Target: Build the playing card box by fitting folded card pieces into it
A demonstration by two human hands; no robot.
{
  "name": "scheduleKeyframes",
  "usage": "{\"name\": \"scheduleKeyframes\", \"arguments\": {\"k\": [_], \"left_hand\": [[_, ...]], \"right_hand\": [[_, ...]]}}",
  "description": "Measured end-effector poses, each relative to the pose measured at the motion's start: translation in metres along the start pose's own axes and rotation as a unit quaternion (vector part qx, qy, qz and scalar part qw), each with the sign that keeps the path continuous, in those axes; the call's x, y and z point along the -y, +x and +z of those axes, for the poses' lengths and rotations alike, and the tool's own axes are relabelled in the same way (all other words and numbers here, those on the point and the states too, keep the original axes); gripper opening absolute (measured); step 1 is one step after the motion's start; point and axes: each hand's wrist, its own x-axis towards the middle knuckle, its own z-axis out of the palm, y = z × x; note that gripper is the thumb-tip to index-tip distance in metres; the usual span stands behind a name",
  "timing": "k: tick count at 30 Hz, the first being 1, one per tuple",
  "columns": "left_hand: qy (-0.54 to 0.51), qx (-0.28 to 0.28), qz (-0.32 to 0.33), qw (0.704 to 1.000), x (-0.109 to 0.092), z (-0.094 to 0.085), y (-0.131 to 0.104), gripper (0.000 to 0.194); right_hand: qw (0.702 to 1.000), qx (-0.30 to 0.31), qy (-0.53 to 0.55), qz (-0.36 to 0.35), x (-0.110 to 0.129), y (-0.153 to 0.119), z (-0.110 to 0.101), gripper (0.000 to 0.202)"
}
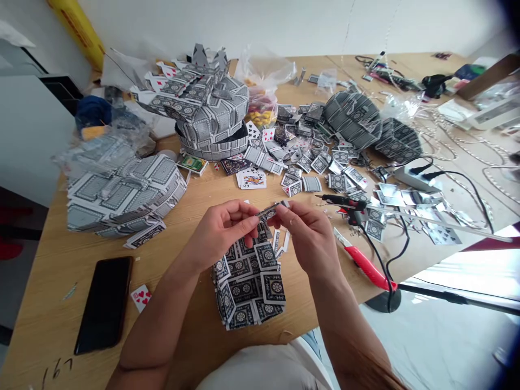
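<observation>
At the far end of the card-covered form (246, 287), which lies on the tabletop (65, 254) before us, our left hand (221, 230) and right hand (312, 233) sit close together, fingertips pinched on a small card strip (268, 212). If the two grips pull unevenly, the strip could bend or slip onto the form; to the form's right, our reach could snag the cord (377, 250) and drag the glue gun (352, 207).

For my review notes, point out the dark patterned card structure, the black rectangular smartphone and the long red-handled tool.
Dark patterned card structure (247, 288): head view, middle of its body.
Black rectangular smartphone (104, 305): head view, its screen.
Long red-handled tool (368, 266): head view, its handle.
</observation>
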Motion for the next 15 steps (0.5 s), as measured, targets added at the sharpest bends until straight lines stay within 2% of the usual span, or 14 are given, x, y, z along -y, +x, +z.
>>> {"name": "scheduleKeyframes", "arguments": {"k": [6, 9, 11, 12, 13, 14, 15], "left_hand": [[0.011, -0.005, -0.014, 1.0, 0.002, 0.002, 0.0, 0.015], [0.016, -0.016, -0.014, 1.0, 0.005, 0.001, 0.002, 0.016], [0.008, -0.026, -0.009, 1.0, 0.007, 0.001, 0.004, 0.016], [-0.001, -0.029, -0.008, 1.0, 0.008, 0.0, 0.004, 0.017], [-0.013, -0.029, -0.007, 0.999, 0.009, 0.0, 0.005, 0.017], [-0.029, -0.027, -0.008, 0.999, 0.009, 0.0, 0.005, 0.017], [-0.046, -0.022, -0.012, 0.999, 0.009, 0.0, 0.005, 0.017]], "right_hand": [[0.999, 0.001, -0.037, 0.011, 0.003, 0.001, 0.001, 0.029], [0.997, 0.02, -0.072, 0.006, -0.007, 0.007, -0.012, 0.038], [0.985, -0.019, -0.17, -0.003, -0.025, 0.009, -0.029, 0.044], [0.959, -0.068, -0.276, -0.006, -0.037, 0.01, -0.039, 0.038], [0.91, -0.107, -0.399, -0.007, -0.051, 0.009, -0.05, 0.035], [0.86, -0.118, -0.496, -0.003, -0.065, 0.008, -0.06, 0.037], [0.825, -0.09, -0.558, 0.013, -0.078, 0.007, -0.069, 0.04]]}}
